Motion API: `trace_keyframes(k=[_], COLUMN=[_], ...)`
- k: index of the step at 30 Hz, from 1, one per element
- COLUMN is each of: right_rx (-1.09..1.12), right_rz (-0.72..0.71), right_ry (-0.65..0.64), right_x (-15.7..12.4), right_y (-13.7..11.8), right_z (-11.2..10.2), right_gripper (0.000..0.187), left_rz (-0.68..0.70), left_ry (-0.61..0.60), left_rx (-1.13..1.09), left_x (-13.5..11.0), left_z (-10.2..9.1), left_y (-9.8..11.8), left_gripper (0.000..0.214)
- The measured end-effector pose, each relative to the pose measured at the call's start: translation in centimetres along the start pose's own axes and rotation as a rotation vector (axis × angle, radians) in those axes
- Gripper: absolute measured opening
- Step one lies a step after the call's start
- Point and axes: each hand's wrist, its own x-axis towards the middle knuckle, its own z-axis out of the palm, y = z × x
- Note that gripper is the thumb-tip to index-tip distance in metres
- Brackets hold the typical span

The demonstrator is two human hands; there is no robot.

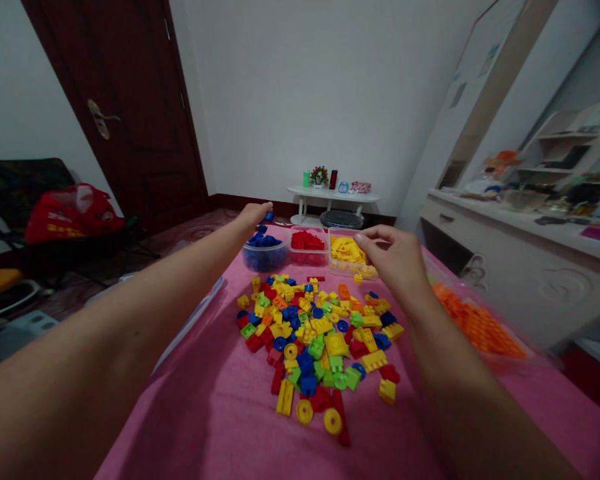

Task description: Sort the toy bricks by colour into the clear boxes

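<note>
A heap of mixed plastic building bricks [320, 340] in yellow, red, blue, green and orange lies on a pink cloth [220, 413]. Behind it stand three clear tubs: one with blue pieces [264, 252], one with red pieces [307, 245], one with yellow pieces [349, 255]. My left hand [253, 217] reaches out over the blue tub, fingers curled on a small blue piece [269, 217]. My right hand [395, 257] hovers at the yellow tub's right edge, fingers bent and slightly apart, with nothing visible in them.
A clear tray of orange bricks [480, 330] lies right of my right arm. Beyond the cloth stand a low white table [333, 195] with small items, a dark door [130, 113], a chair with a red bag [70, 210] on the left, and a white counter [520, 230] on the right.
</note>
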Motion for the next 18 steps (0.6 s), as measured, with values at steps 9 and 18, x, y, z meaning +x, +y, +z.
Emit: trace_keyframes(k=[9, 18], right_rx=[-0.368, -0.563], right_rz=[0.150, 0.449], right_ry=[-0.713, -1.228], right_x=[0.3, -3.2], right_y=[3.4, 1.3], right_z=[-2.0, -1.2], right_gripper=[0.005, 0.012], left_rz=[0.425, 0.704], left_ry=[-0.651, -0.769], left_rx=[0.641, 0.968], left_x=[-8.1, -12.9], left_z=[3.0, 4.0], left_y=[-5.5, -9.9], left_gripper=[0.023, 0.030])
